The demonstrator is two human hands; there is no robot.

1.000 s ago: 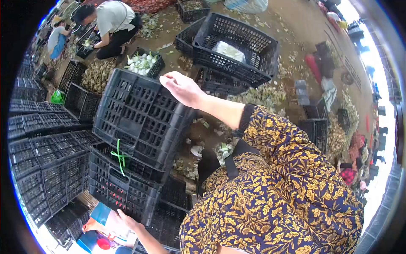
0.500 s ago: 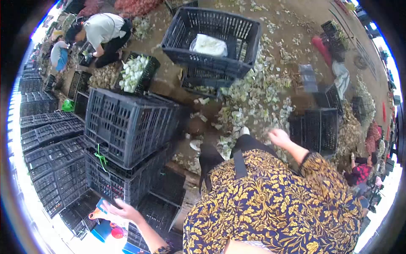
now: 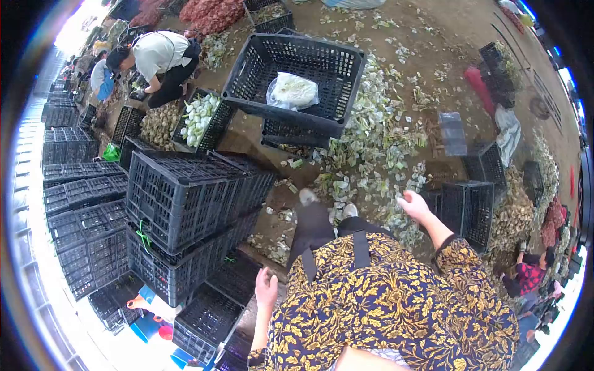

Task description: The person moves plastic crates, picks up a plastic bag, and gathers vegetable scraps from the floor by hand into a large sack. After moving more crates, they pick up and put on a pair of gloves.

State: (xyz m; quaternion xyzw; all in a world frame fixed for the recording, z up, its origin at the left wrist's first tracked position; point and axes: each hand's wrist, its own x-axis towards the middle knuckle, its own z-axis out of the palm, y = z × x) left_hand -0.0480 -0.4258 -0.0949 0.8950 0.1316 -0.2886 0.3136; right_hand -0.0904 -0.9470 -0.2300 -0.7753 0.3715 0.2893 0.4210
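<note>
My left hand [image 3: 266,288] hangs beside my body, near the stacked black plastic crates [image 3: 207,201]. Its fingers are loosely bent and apart, with nothing visible in them. My right hand [image 3: 414,206] is out to the right over the floor scraps, fingers curled in, and I see no object in it. Ahead of me a large black crate [image 3: 247,99] rests on another black crate [image 3: 281,133]. Inside the top one lies a clear plastic bag [image 3: 293,91] with something whitish in it. A crate of peeled white bulbs [image 3: 199,119] stands to its left.
Pale peelings [image 3: 371,145] cover the floor ahead and around my shoes. Black crates [image 3: 467,210] stand at right by a heap of bulbs [image 3: 510,207]. A person in a white shirt [image 3: 159,55] bends at upper left. Red net sacks [image 3: 213,15] lie behind.
My left hand has come in from the far left toward my body, its spread fingers now bent. My feet have shifted in a step. The view has moved slightly; my right hand stays out right.
</note>
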